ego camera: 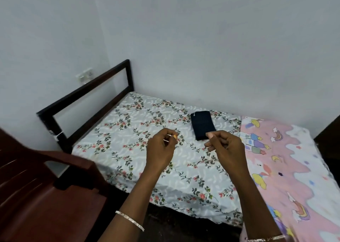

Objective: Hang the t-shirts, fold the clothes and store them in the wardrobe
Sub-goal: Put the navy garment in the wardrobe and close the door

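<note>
Pale wall (202, 39) — dark-framed bed (82, 91), floral sheet (147, 168), reddish chair (46, 195) beside it.

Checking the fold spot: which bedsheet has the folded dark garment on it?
The floral sheet, beside the pink cartoon sheet, carries the folded garment.

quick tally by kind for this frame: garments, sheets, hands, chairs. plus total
Folded dark garment: 1
Sheets: 2 (floral sheet, pink cartoon sheet)
Hands: 2 (left hand, right hand)
Chair: 1
Total: 6
</note>
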